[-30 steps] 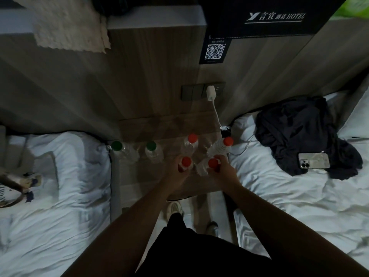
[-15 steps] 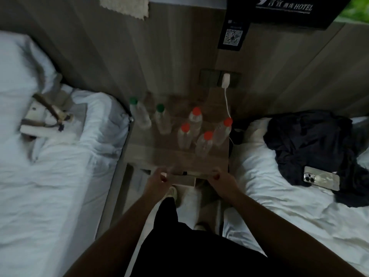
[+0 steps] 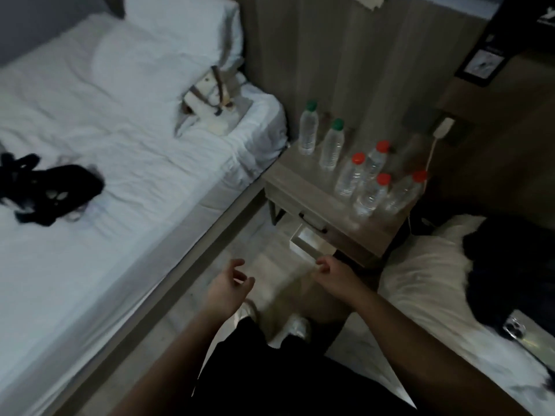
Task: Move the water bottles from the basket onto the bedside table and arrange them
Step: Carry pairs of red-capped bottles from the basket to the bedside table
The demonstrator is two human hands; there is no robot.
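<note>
Six water bottles [image 3: 348,178] stand on the bedside table [image 3: 297,187], sorted by cap, which looks deliberate. The two green-capped bottles [image 3: 308,130] are in a row near the wall and the four red-capped bottles [image 3: 371,195] are clustered beside them. Both hands hang free over the floor, probably because nothing is left to carry.

The left hand [image 3: 231,283] is released, fingers loose and spread, grasping nothing. The right hand [image 3: 330,271] has loosely curled fingers and is also empty. It is just beside the table's front, and I cannot tell whether it touches.

The bottles are ahead of and above the right hand, apart from it. The basket [image 3: 204,99] sits on the bed [image 3: 105,130], well ahead of the left hand and to its left.
</note>
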